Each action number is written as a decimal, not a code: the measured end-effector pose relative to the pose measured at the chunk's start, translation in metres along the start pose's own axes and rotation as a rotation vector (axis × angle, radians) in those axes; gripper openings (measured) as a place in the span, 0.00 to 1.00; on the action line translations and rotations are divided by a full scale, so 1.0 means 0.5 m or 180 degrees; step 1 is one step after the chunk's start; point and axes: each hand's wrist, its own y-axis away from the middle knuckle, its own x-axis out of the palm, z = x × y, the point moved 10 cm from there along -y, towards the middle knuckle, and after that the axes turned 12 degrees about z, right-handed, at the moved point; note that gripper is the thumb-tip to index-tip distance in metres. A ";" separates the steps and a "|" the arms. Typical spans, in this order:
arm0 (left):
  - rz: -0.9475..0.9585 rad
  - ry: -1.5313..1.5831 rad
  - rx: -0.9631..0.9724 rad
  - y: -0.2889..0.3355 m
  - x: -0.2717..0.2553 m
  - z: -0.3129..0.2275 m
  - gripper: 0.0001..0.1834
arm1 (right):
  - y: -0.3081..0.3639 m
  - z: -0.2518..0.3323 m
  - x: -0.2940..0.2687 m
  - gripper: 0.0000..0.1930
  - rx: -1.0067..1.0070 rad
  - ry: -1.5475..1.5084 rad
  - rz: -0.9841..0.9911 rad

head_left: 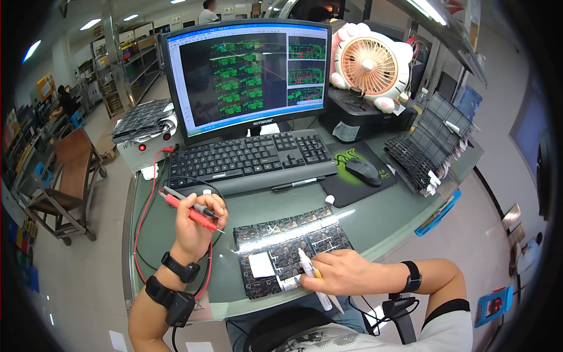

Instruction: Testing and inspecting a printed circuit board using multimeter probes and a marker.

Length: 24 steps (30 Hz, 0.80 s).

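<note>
One light grey shirt (352, 337) is seen nearest, at the lower edge, with two bare hands reaching over the green desk (221, 278). By the left hand (198, 226), two probes are held, one red (199, 218) and one black (204, 209), pinched between the thumb and curled fingers, their tips near the upper left corner of one dark circuit board panel (284, 258). By the right hand (337, 271), one white pen (304, 259) is gripped, fingers curled closely together, over the panel's lower part; whether its tip touches cannot be told. The panel is laid flat before the body, with one white paper piece (261, 265) on it. Two black bands are worn on the left arm, one on the right. Behind, one keyboard (249, 155), one mouse (363, 172), one monitor (246, 76) and one fan (368, 66) are set.
</note>
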 end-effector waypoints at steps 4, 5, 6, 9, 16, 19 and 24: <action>0.0006 -0.0006 -0.0011 -0.004 0.008 -0.002 0.29 | 0.005 -0.002 -0.060 0.10 0.0047 0.0313 -0.0252; 0.0000 -0.0022 -0.0011 -0.006 0.009 0.000 0.29 | 0.011 -0.014 -0.079 0.09 0.0142 0.0509 -0.0392; -0.0019 -0.0049 -0.0019 -0.009 0.012 0.001 0.29 | 0.015 -0.039 -0.103 0.10 0.0296 0.0634 -0.0557; -0.0060 -0.0302 0.0006 -0.005 0.025 0.001 0.29 | 0.026 -0.137 -0.195 0.11 0.0933 0.0768 -0.1123; 0.0824 -0.0862 0.0300 -0.026 0.182 -0.016 0.33 | 0.114 -0.340 -0.183 0.04 0.2049 -0.2310 -0.2364; 0.1032 -0.0589 0.0466 -0.035 0.217 -0.011 0.33 | 0.107 -0.337 -0.090 0.05 0.2164 -0.3760 -0.2491; 0.0562 -0.0426 0.0277 -0.038 0.177 0.027 0.34 | 0.109 -0.298 -0.018 0.08 0.1941 -0.4538 -0.2306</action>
